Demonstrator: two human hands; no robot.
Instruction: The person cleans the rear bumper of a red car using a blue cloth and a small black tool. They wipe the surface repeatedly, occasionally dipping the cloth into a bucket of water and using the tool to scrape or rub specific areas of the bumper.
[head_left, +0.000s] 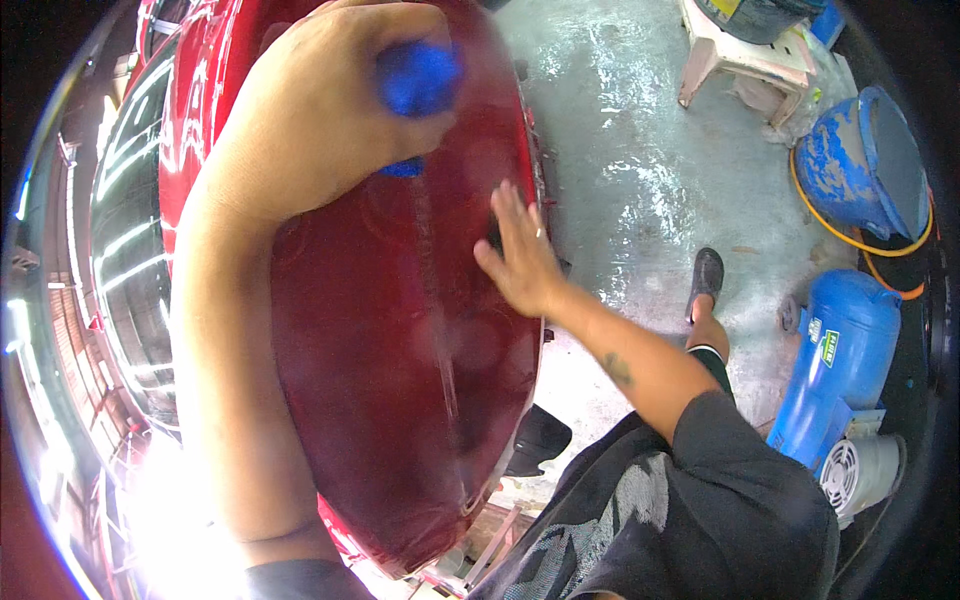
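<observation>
the left hand (310, 110) is raised over the far part of the red panel (370, 300), close to the camera and blurred. its grip is curled round a blue wad (420, 78), which shows in the gap between thumb and fingers and again below the palm; whether it is cloth or sponge cannot be told. the bunched hold appears chosen to keep the soft material compact and under control. whether the wad touches the paint is hidden by the hand. the right hand (520, 255) is spread by the panel's right edge, fingers extended, a ring (541, 233) on one finger, its grip empty as far as is visible; contact with the surface is not certain. the flat posture would suit feeling or bracing against the paint, in this inspector's judgement. a pale streak (440, 320) runs lengthwise down the panel toward its near end. beyond the right edge, on the wet-looking floor (620, 150), are a foot in a dark clog (706, 275), a blue tank (850, 330), a scuffed blue drum (850, 150) ringed by an orange hose (825, 235), and a pale stool (745, 55), set apart from the panel, presumably to leave standing room alongside.
</observation>
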